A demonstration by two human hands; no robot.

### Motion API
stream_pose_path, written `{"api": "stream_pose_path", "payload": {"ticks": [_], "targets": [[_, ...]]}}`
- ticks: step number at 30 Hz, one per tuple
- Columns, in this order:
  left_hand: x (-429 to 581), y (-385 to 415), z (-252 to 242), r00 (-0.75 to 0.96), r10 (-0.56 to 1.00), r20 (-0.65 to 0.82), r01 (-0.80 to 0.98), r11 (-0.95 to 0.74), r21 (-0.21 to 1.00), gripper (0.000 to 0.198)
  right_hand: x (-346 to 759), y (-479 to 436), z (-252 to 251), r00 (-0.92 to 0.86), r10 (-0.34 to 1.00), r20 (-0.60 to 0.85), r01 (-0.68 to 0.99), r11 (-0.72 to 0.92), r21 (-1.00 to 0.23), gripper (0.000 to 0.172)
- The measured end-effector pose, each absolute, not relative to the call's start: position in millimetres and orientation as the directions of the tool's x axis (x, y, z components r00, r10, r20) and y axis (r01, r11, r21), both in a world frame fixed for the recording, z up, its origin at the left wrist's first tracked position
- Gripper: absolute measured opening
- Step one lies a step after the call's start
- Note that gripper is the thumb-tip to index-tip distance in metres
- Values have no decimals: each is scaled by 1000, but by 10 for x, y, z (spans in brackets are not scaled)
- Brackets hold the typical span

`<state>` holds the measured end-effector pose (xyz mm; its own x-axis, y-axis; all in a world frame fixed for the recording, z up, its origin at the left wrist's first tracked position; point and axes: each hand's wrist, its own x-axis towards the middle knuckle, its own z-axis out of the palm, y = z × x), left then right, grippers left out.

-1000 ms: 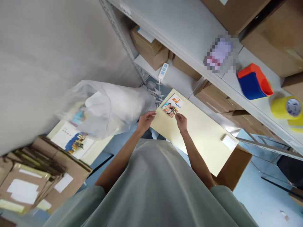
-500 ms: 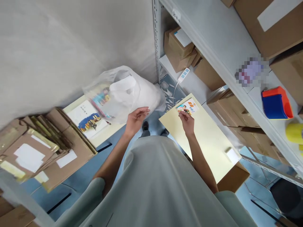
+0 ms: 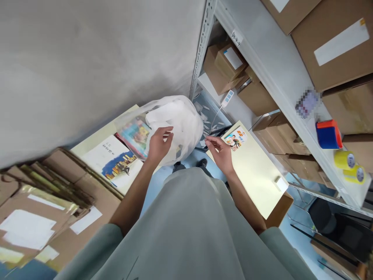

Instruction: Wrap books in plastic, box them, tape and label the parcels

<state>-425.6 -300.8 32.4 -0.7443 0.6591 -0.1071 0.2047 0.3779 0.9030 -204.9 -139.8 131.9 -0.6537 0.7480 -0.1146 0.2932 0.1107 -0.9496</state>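
Observation:
My left hand [image 3: 159,144] hovers in front of a translucent white plastic bag [image 3: 186,124] full of white material, its fingers half bent and apart. I see nothing in it, and cannot tell whether it touches the bag. A colourful printed packet [image 3: 135,134] shows at the bag's left side. My right hand [image 3: 220,152] is held over the near left edge of a pale yellow tabletop [image 3: 253,167], fingers stretched out and nothing visible in them. Beyond it, a small printed card [image 3: 236,139] with a figure and orange lettering lies on that tabletop.
On the left, a white book with a city picture [image 3: 115,161] lies beside flattened cardboard boxes [image 3: 90,194]. Shelving [image 3: 262,66] on the right holds cartons, a power strip [image 3: 227,98], a blue and orange tape dispenser [image 3: 328,134] and yellow tape rolls [image 3: 344,159]. White scraps [image 3: 205,112] lie behind the bag.
My right hand has moved left, away from the printed card, and its fingers have spread. My left hand has shifted slightly left, in front of the bag. The view has shifted too.

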Motion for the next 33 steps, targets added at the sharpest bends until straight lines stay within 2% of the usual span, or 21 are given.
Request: {"api": "stream_pose_path", "payload": {"ticks": [2, 5, 8, 12, 14, 16, 19, 22, 25, 29, 33], "targets": [[-4470, -2886, 169, -699, 706, -116, 333, 465, 820, 41, -2216, -1539, 1384, -661, 741, -113, 297, 120, -947, 42], [-4740, -2587, -65, -597, 768, -231, 488, 576, 655, 48, -2393, -1698, 1435, -666, 737, -114, 309, 133, -942, 41], [-4917, -2290, -257, -482, 805, -345, 607, 591, 532, 59, -2482, -1788, 1452, -659, 742, -125, 330, 136, -934, 41], [-5034, -2094, -353, -413, 797, -440, 676, 592, 438, 71, -2508, -1835, 1460, -634, 761, -142, 355, 123, -927, 39], [-5063, -2102, -322, -404, 801, -442, 693, 583, 424, 72, -2505, -1839, 1467, -616, 773, -151, 369, 114, -922, 39], [-5080, -2179, -251, -400, 825, -400, 694, 558, 455, 66, -2508, -1834, 1472, -603, 782, -158, 379, 107, -919, 41], [-5099, -2399, -89, -416, 862, -288, 635, 503, 587, 51, -2540, -1805, 1462, -602, 781, -165, 390, 108, -914, 45], [-5127, -2692, 110, -496, 853, -165, 476, 426, 770, 40, -2617, -1751, 1430, -615, 771, -163, 391, 120, -912, 50], [-5173, -2981, 309, -604, 790, -104, 266, 322, 908, 31, -2723, -1689, 1400, -642, 754, -138, 367, 144, -919, 51], [-5229, -3288, 558, -681, 727, -88, 69, 184, 980, 28, -2876, -1628, 1404, -694, 713, -97, 324, 190, -927, 52], [-5214, -3464, 837, -696, 710, -103, -13, 131, 991, 28, -3081, -1616, 1428, -765, 635, -106, 311, 221, -924, 61]]}}
